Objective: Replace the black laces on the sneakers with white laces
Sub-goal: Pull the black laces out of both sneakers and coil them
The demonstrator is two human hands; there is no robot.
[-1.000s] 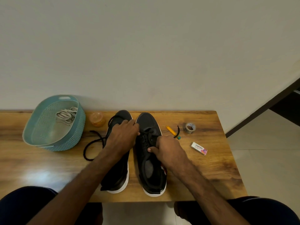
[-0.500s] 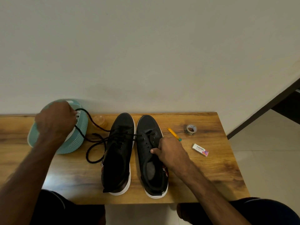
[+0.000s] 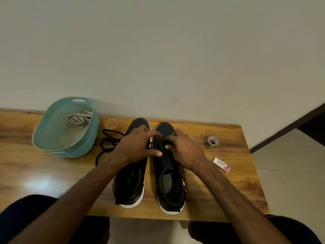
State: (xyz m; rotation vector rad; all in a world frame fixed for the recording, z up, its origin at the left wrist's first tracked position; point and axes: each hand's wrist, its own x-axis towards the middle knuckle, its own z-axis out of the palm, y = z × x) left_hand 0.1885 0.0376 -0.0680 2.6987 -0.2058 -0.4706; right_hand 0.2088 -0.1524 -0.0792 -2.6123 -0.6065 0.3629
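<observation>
- Curled over upper eyelets of right sneaker (image 3: 169, 188): left hand (image 3: 139, 145) and right hand (image 3: 184, 150), both pinching threaded black lace (image 3: 150, 143).
- Brought back from basket (image 3: 42, 131) within last half second: left hand.
- Placed mid-bench (image 3: 219, 191), toe toward wall, just beside left sneaker (image 3: 130, 182); black upper, white sole.

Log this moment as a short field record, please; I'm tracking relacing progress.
left hand: across left sneaker, pinching threaded lace
right hand: fingers curled at right sneaker eyelets, grip unclear
loose black lace: on table, beside basket
white laces: in basket, untouched
clutter: tape roll, eraser box right of sneakers
</observation>
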